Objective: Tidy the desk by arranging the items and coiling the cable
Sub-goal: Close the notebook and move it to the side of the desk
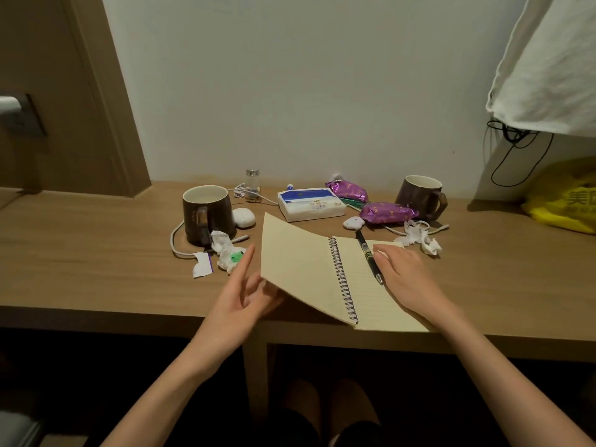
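A spiral notebook [322, 272] lies open near the desk's front edge. Its left half is lifted and tilted up, with my left hand [245, 295] gripping its lower left edge. Flat on the right page rests my right hand [403, 279], fingers apart, beside a black pen [369, 256] lying on that page. A white cable [175, 243] loops around the left brown mug [208, 214]. Another white cable [422, 229] runs in front of the right brown mug [419, 196].
On the wooden desk [96, 253] sit a tissue pack [311, 204], two purple snack packets [387, 212], a white earbud case [244, 217], a small glass bottle [252, 185], crumpled tissues [419, 240] and a yellow bag [567, 201] at far right.
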